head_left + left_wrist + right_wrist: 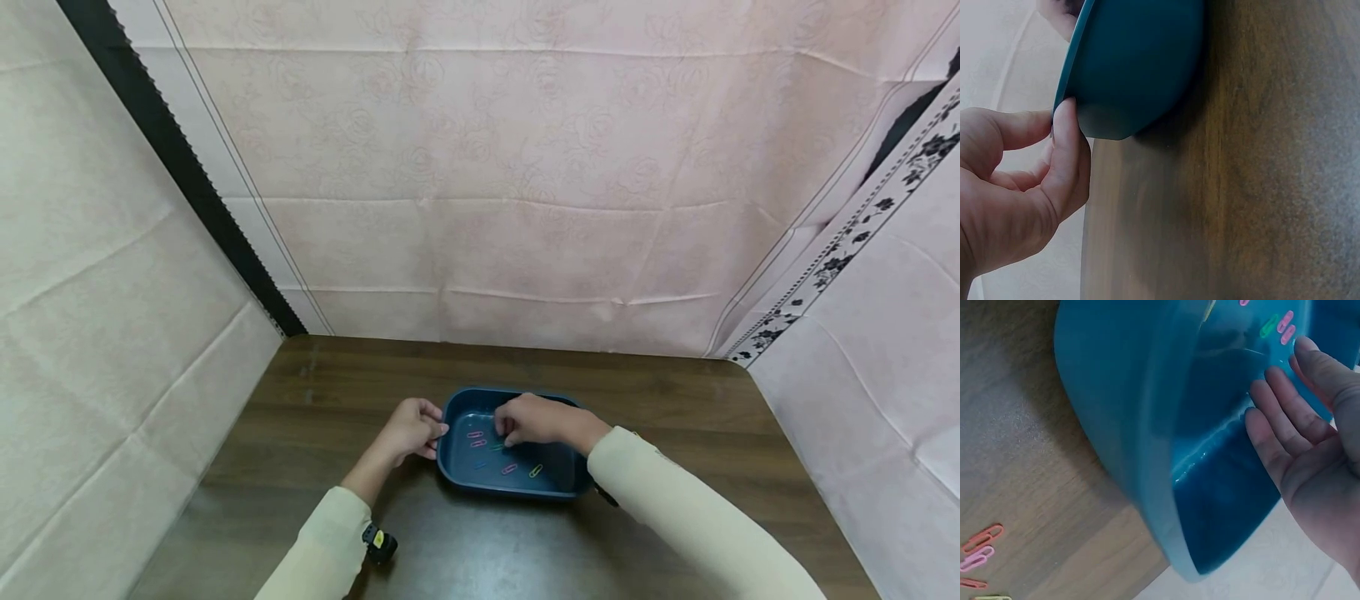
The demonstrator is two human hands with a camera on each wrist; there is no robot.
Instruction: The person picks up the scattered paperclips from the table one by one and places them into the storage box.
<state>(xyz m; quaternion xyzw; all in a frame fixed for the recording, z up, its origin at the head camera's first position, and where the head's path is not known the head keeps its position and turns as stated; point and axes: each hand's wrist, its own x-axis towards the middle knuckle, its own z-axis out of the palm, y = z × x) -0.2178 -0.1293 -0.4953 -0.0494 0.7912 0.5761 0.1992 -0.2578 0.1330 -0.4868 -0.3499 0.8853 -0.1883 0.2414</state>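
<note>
A blue plastic basin (480, 487) stands on the table with several coloured paper clips on its floor. Among them are a pink paper clip (509, 469), a yellow paper clip (536, 471) and a green paper clip (1269, 326). My left hand (414, 429) pinches the basin's left rim between thumb and fingers, plain in the left wrist view. Inside the basin, my right hand (534, 419) reaches down near the green clip. Its fingers (1282, 419) look relaxed and slightly bent in the right wrist view, and no clip shows between them.
Several more paper clips, among them an orange paper clip (983, 537), lie on the wooden table (300, 492) outside the basin. Pale patterned cloth (525, 167) hangs behind the table and at both sides. A dark wrist device (380, 543) sits at the left sleeve.
</note>
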